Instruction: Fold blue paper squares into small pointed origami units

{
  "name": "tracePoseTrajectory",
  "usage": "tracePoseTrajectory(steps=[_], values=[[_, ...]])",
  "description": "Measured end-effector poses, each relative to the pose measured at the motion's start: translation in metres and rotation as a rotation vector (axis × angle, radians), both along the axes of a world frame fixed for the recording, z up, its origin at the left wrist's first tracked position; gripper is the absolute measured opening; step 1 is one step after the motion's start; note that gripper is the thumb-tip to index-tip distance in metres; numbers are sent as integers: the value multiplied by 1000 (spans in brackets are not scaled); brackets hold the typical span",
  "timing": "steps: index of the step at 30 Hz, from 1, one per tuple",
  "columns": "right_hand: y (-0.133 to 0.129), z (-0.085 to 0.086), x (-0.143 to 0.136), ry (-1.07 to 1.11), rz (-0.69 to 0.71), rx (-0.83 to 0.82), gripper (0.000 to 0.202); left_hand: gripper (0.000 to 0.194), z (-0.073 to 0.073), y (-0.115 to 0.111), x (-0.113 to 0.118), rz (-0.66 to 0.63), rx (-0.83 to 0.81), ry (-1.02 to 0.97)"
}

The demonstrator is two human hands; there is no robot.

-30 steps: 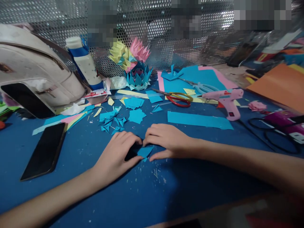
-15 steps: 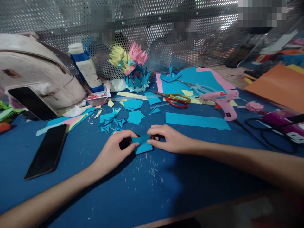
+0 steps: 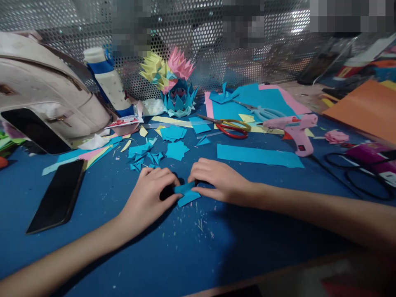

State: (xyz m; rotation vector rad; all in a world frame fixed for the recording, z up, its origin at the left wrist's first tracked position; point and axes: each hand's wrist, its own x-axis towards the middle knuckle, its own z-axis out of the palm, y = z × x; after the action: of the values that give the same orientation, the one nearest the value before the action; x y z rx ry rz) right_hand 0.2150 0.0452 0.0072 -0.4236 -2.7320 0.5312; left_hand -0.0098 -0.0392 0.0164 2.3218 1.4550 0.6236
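A small piece of blue paper [image 3: 188, 199] is bent along its middle between my hands, just above the blue table [image 3: 173, 255]. My left hand [image 3: 154, 187] pinches its left end between thumb and fingers. At the right end, my right hand [image 3: 215, 181] grips it the same way. Behind my left hand lie several folded blue paper pieces [image 3: 144, 152]. Beyond them are stacks of cut blue paper squares [image 3: 177, 150], and a long blue paper strip [image 3: 260, 156] lies behind my right hand.
Red-and-yellow-handled scissors [image 3: 233, 128], light blue scissors [image 3: 269, 113] and a pink glue gun [image 3: 295, 128] lie at the back right. A folded-paper flower [image 3: 179, 97] and a bottle [image 3: 108, 84] stand behind. Left are a phone [image 3: 57, 196] and a backpack [image 3: 46, 78].
The blue paper was nearly flat and is now bent across, its far part raised. My fingers have curled further over it, and my left hand has turned more knuckles-up.
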Motion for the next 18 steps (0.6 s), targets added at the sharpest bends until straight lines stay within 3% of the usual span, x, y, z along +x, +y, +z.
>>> tracePoseTrajectory(steps=[6, 13, 18], values=[[-1, -1, 4, 84, 87, 208, 14, 16, -1, -7, -1, -49, 153, 39], [-1, -2, 6, 68, 96, 319, 23, 17, -3, -8, 0, -45, 175, 83], [4, 1, 10, -1, 192, 418, 36, 26, -8, -13, -5, -187, 307, 120]])
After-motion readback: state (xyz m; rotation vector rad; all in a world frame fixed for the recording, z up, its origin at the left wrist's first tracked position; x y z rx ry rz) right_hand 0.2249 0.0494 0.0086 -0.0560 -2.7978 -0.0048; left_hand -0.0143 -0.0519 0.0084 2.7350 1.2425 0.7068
